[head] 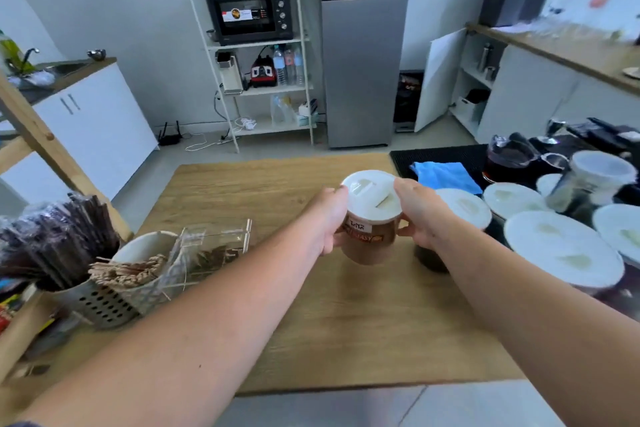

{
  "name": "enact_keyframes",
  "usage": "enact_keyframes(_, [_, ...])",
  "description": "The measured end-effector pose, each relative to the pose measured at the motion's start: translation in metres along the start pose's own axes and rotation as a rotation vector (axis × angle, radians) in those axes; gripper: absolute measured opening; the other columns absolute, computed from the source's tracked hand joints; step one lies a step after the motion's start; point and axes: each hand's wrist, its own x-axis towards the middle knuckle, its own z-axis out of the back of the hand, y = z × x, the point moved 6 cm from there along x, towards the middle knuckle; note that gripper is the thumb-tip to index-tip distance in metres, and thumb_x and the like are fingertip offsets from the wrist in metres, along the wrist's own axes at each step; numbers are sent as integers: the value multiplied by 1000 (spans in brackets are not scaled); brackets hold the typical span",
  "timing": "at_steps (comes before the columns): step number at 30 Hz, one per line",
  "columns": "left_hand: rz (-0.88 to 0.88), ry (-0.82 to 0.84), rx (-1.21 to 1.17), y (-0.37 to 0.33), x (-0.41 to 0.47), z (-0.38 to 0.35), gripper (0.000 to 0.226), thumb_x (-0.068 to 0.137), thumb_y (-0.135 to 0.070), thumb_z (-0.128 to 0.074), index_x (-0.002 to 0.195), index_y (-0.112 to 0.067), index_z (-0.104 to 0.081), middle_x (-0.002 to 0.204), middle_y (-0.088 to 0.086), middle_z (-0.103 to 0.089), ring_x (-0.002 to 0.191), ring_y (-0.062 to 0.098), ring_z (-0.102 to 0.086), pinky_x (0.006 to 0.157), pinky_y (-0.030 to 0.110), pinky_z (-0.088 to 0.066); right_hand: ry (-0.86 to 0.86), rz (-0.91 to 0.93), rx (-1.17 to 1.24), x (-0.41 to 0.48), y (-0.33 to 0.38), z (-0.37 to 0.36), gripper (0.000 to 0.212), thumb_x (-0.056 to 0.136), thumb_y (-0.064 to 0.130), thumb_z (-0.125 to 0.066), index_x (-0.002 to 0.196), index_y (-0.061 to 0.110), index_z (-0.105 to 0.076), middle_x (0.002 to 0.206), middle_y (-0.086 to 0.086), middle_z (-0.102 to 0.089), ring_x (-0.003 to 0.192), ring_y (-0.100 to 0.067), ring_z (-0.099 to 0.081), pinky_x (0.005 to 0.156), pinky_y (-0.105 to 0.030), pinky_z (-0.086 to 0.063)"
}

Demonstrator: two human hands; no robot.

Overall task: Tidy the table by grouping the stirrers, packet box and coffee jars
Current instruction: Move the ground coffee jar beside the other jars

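A coffee jar (372,218) with a white lid and brown contents is lifted above the middle of the wooden table (263,191). My left hand (330,218) grips its left side and my right hand (420,215) grips its right side. Several more white-lidded jars (561,250) stand grouped at the right. At the left, dark stirrers (59,243) fill a perforated metal holder (104,305), wooden stirrers (128,270) lie in a white cup, and a clear acrylic packet box (214,250) stands beside them.
A blue cloth (445,175) lies on a black mat (440,156) at the far right with a glass coffee pot (512,159). A wooden frame post (45,149) rises at the left. Beyond the table stand a shelf unit, a fridge and cabinets.
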Motion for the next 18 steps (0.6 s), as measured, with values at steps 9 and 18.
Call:
enact_keyframes(9, [24, 135, 57, 50, -39, -31, 32, 99, -28, -46, 131, -27, -50, 109, -1, -50, 94, 24, -50, 84, 44, -52, -111, -18, -48, -51, -56, 41, 42, 97, 32, -33, 133, 22, -54, 119, -7, -57, 107, -30, -55, 85, -46, -52])
enact_keyframes(18, [92, 218, -15, 80, -43, -65, 40, 100, -25, -46, 139, -18, -35, 125, 11, -48, 106, 31, -49, 86, 49, -49, -137, -32, -59, -73, -83, 65, 44, 99, 39, -36, 137, 25, -53, 120, -6, -62, 109, -29, -59, 75, -35, -45])
